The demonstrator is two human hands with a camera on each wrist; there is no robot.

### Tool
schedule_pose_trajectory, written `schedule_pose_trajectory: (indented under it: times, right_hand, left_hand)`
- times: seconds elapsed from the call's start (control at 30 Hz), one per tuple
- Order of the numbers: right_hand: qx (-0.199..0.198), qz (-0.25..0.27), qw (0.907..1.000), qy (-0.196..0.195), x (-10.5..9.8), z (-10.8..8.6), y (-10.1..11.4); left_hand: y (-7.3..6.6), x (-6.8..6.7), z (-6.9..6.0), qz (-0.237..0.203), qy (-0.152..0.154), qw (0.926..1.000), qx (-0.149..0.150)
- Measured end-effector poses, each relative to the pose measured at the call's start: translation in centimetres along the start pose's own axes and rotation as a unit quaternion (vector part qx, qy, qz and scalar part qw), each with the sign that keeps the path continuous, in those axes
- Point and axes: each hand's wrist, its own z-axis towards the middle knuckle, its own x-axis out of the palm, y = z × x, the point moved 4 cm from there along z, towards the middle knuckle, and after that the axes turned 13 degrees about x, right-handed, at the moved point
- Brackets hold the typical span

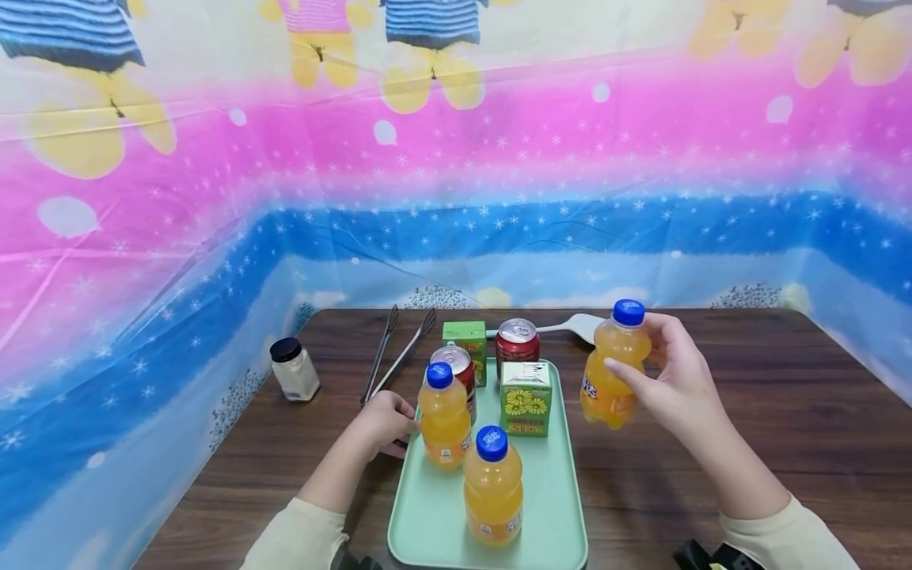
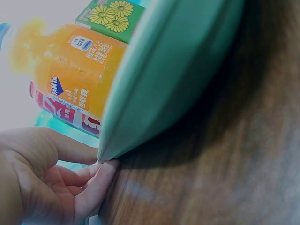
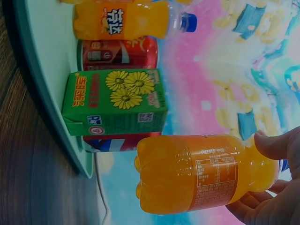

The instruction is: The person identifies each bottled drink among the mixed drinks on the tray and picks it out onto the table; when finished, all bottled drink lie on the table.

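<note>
My right hand (image 1: 682, 372) grips an orange soda bottle (image 1: 616, 368) with a blue cap, held upright in the air to the right of the green tray (image 1: 549, 491). At the tray's left edge my left hand (image 1: 385, 423) pinches the rim between thumb and fingers, as the left wrist view shows. On the tray stand two more orange soda bottles, one at the left (image 1: 443, 419) and one nearer me (image 1: 493, 491). Behind them are a green drink carton (image 1: 526, 402), a second carton (image 1: 465, 348) and two red cans (image 1: 518, 342) (image 1: 456, 362).
Left of the tray lie metal tongs (image 1: 395, 360). A jar with a black lid (image 1: 294, 370) stands at the table's left edge. Behind the tray is a white spatula (image 1: 580, 324). A printed cloth (image 1: 456, 229) hangs around the brown table (image 1: 769, 396).
</note>
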Motion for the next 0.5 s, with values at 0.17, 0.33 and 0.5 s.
schedule_pose_trajectory:
  times: [0.17, 0.33, 0.5]
  right_hand:
    - [0.005, 0.009, 0.9999, 0.005, 0.7, 0.7, -0.8]
    - [0.010, 0.018, 0.9997, 0.011, 1.4, 1.5, -1.8]
    - [0.025, 0.015, 0.9995, 0.014, 2.1, 2.5, -2.5]
  left_hand:
    - [0.1, 0.1, 0.0, 0.003, -0.002, 1.0000, 0.005]
    - [0.1, 0.2, 0.0, 0.005, -0.003, 1.0000, 0.003]
    - [0.1, 0.1, 0.1, 0.003, -0.009, 0.9999, 0.009]
